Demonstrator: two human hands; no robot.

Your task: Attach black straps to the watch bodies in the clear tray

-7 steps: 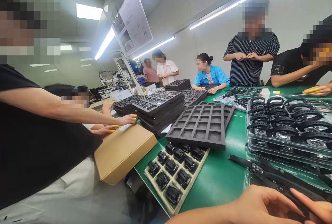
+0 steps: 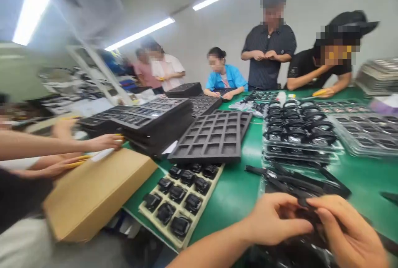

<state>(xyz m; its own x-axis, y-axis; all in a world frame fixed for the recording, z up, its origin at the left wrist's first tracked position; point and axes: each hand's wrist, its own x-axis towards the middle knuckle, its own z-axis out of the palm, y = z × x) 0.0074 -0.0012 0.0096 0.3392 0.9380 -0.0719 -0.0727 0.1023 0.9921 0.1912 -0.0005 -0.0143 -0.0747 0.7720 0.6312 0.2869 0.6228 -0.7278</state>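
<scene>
My left hand (image 2: 276, 220) and my right hand (image 2: 351, 230) come together at the lower right. Between their fingertips they grip a black watch strap (image 2: 303, 202); its lower part is dark and blurred. Just beyond my hands, several loose black watches with straps (image 2: 292, 181) lie in a heap. Behind the heap stands a stack of clear plastic trays (image 2: 270, 150) filled with black watches (image 2: 295, 121). To the left of my left arm is a cream tray (image 2: 199, 206) holding rolled-up black watches (image 2: 177, 192) in its compartments.
A black foam tray (image 2: 207, 139) with bare compartments partly overlaps the cream tray. Foam trays (image 2: 155, 129) are stacked behind it. At left, a co-worker's hand (image 2: 107, 141) touches a cardboard box (image 2: 99, 195). More co-workers sit or stand across the green table (image 2: 236, 193).
My view has swung to the right, so the scene sits further left. Both hands now show more fully, fingertips together on the strap.
</scene>
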